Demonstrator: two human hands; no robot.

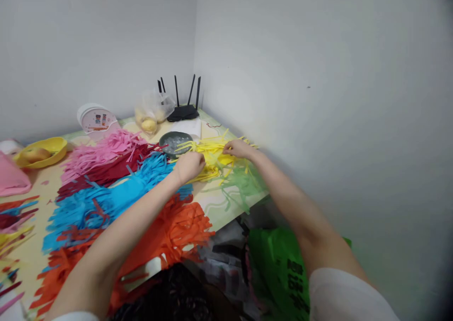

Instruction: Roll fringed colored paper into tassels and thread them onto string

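Yellow fringed strips (213, 157) lie between curled hands (190, 165) (238, 148), near wispy green strips (244, 181).

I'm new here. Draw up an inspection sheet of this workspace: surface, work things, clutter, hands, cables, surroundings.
Surface: patterned table, partly covered.
Work things: yellow strips beside green strips; blue strips, orange strips, dark red strips, pink strips lie further left.
Clutter: router, plastic bag, dark bowl, yellow dish.
Hands: left hand and right hand, both curled at the yellow strips; grip unclear.
Cables: nothing seen.
Surroundings: pale walls; green bag below tabletop height.
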